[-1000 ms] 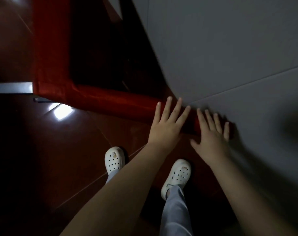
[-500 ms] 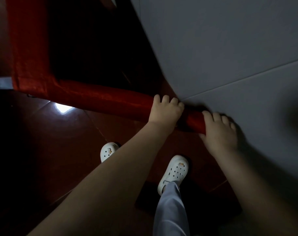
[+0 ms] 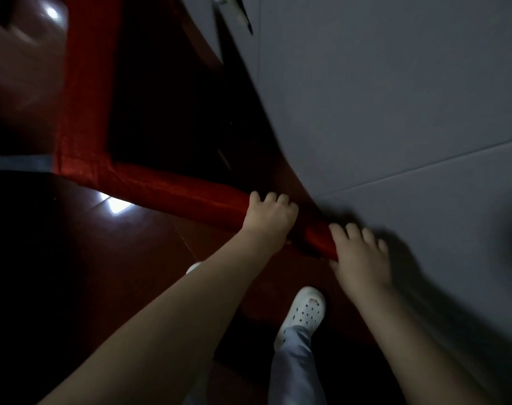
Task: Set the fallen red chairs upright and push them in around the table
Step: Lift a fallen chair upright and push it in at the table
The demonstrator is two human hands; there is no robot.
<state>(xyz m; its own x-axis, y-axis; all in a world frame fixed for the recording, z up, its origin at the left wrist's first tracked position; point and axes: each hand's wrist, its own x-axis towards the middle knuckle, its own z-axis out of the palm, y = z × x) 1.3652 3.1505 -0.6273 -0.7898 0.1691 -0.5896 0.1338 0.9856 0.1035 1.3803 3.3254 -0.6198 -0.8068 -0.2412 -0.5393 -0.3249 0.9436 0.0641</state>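
**Red chair (image 3: 167, 191): both hands on the rail, push-in step**

The chair is sitting at the edge of the grey surface I am taking for the bench (image 3: 395, 112), its padded rail running just under that edge. My left hand (image 3: 270, 217) and right hand (image 3: 359, 258) are curling over the rail side by side, gripping it. I am judging this the push-in step, calling next for an even forward shove. Seat and legs are hiding in shadow, so I cannot tell whether the chair is standing square. The right hand is blurring.
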